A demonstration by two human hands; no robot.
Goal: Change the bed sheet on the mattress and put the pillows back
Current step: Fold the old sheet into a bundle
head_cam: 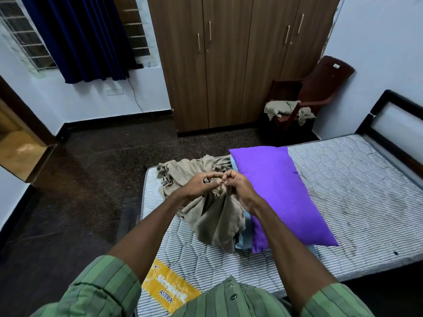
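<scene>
Both hands meet over the bunched khaki bed sheet (pixel 210 211), left hand (pixel 201 185) and right hand (pixel 238 186) pinching its gathered edge together. It's heaped on the bare striped mattress (pixel 354 202) (yellow brand label showing), touching a purple pillow (pixel 281 191).

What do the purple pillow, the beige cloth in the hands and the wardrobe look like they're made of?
Purple pillow: likely a synthetic woven cover, with a slight sheen and fine dotted texture.
Beige cloth: thin, matte, soft fabric, maybe cotton; it bunches in loose folds.
Wardrobe: wood or wood-look laminate, with brown grain and slim metal handles.
</scene>
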